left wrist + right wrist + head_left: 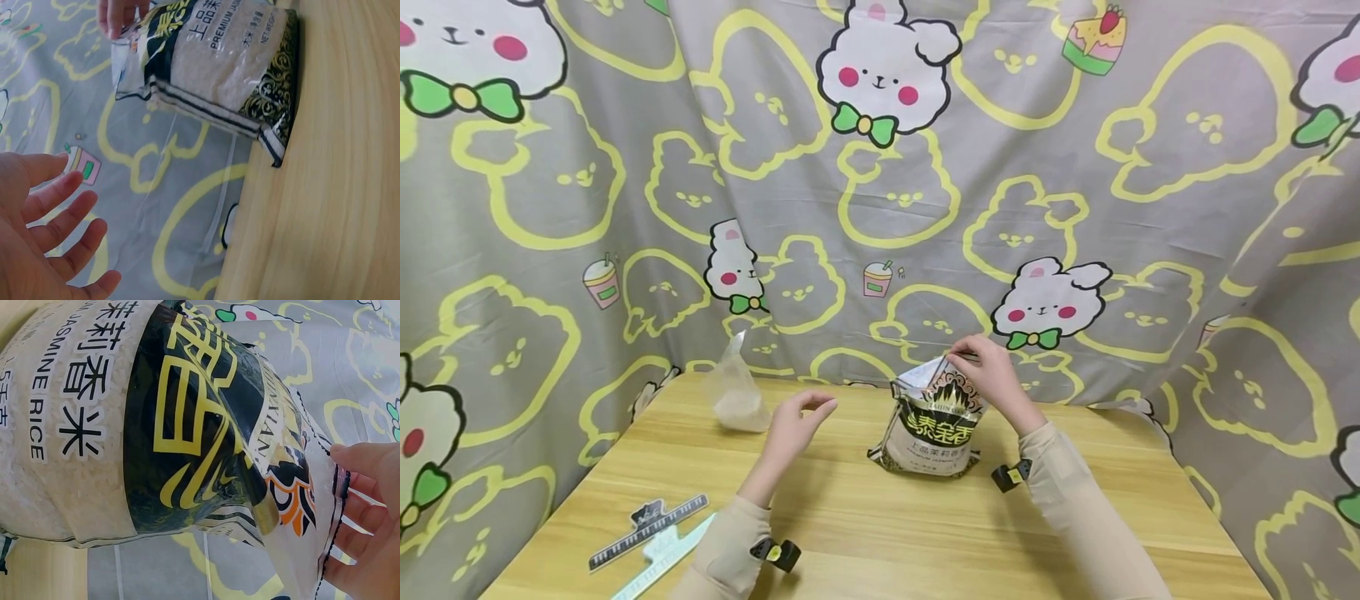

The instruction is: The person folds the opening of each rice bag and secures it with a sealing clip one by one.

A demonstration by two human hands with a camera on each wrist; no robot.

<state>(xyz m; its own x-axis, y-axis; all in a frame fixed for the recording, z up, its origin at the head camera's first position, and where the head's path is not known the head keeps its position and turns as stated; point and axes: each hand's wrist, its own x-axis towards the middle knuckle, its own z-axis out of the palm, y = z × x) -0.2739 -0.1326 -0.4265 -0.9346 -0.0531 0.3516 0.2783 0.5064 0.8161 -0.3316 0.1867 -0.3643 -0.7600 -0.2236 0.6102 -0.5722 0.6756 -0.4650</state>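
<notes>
Plastic bag (931, 440), right hand (989, 372) raised, pinching top (923, 375)

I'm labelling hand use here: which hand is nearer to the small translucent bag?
Left. In the head view, the left hand is just right of the translucent bag, not gripping it; the right hand is farther right, pinching the top of the rice bag.

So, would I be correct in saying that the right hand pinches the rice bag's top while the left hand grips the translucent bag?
Not quite: in the head view the left hand is empty and clear of the translucent bag; the right hand does pinch the top of the rice bag.
</notes>
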